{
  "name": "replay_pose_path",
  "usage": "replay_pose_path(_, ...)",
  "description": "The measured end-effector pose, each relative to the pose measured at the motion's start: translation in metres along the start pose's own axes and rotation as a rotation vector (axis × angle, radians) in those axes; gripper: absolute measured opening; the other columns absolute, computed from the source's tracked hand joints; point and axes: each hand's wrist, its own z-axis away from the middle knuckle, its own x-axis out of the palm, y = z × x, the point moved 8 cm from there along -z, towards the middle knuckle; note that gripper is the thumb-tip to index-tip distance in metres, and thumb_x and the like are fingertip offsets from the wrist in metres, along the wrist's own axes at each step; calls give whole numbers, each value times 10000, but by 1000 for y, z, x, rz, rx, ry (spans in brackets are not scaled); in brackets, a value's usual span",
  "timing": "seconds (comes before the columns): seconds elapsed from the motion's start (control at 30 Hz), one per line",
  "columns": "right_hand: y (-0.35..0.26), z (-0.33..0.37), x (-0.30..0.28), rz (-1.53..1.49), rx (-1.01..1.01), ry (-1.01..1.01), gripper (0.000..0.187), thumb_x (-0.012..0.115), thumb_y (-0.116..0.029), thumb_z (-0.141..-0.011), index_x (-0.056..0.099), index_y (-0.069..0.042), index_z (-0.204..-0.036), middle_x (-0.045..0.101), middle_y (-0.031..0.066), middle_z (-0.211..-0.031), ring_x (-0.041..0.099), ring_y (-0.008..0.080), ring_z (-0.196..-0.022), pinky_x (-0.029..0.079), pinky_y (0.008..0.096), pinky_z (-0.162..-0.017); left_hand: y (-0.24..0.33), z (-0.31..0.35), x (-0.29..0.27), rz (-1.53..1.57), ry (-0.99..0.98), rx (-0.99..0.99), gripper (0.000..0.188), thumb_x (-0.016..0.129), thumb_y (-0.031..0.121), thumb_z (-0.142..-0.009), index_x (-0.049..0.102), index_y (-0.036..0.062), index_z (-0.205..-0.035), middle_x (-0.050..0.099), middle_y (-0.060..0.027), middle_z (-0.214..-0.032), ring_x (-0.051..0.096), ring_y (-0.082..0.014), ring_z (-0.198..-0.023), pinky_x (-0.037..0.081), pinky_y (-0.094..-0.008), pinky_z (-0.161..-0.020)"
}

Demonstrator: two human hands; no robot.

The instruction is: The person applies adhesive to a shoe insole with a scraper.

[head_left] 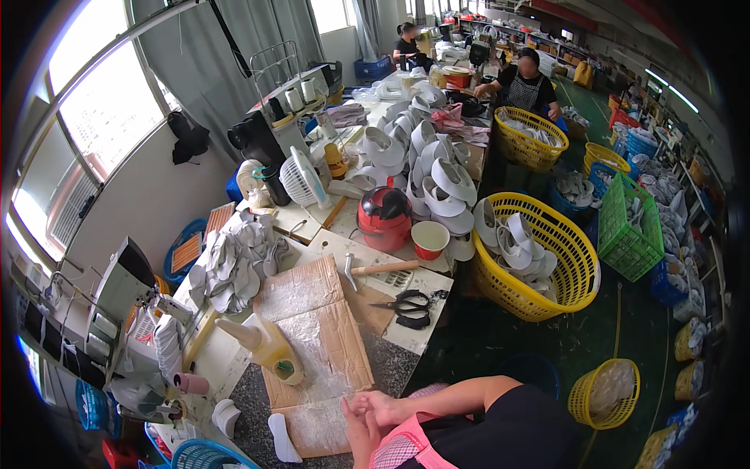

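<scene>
At a crowded workbench, we see the worker's left hand point(362, 439) and right hand point(383, 407) brought together at the lower centre of the frame, fingers curled and fingertips meeting. We make out no workpiece in either; whether something small is pinched between the fingertips, we cannot tell.

Just in front of them, the cardboard sheet point(332, 344) runs up from the lower centre, its face streaked with whitish residue, which we read as a sign of repeated use. The nearest workpiece, a white curved piece point(283, 439), lies at the sheet's lower left edge, untouched. A spouted bottle point(271, 353), yellowish inside, rests over the sheet's left side, also out of the hands.

By our reading, the work is well short of complete, and this looks like a pause between pieces or a fine adjustment at the fingertips. Grey-and-white pieces fill a loose heap point(234, 270) at centre left; white ones crowd a larger pile point(437, 168) at upper centre and a yellow basket point(574, 234) right of centre. Which of these are done and which are waiting, we cannot say.

The hammer point(391, 267) and the black scissors point(412, 305) lie idle near the middle of the frame, well apart from both hands.
</scene>
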Motion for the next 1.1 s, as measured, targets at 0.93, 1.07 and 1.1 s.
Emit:
replay_pose_path(0.93, 3, 68, -4, -36, -78, 6, 404, 514, -325, -1038, 514, -127, -686, 493, -10, -623, 504, 167, -619, 463, 309, -643, 39, 27, 52, -127, -103, 253, 557, 470, 261, -1025, 330, 129, -1548, 621, -260, -1264, 629, -433, -1124, 526, -471, -894)
replay_pose_path(1.07, 5, 64, 0, -77, -10, 27, 503, 531, -403, -1025, 405, -150, -610, 359, -36, -562, 369, 127, -542, 382, 273, -563, 39, 27, 47, -86, -54, 195, 491, 513, 196, -1002, 451, 133, -1485, 670, -250, -1147, 678, -430, -988, 547, -457, -799)
replay_pose_path(1.1, 3, 61, -6, -81, 0, 31, 503, 531, -403, -1025, 405, -150, -610, 359, -36, -562, 369, 127, -542, 382, 273, -563, 44, 28, 44, -64, -10, 218, 473, 525, 177, -995, 483, 135, -1464, 681, -251, -1113, 683, -429, -965, 551, -445, -780)
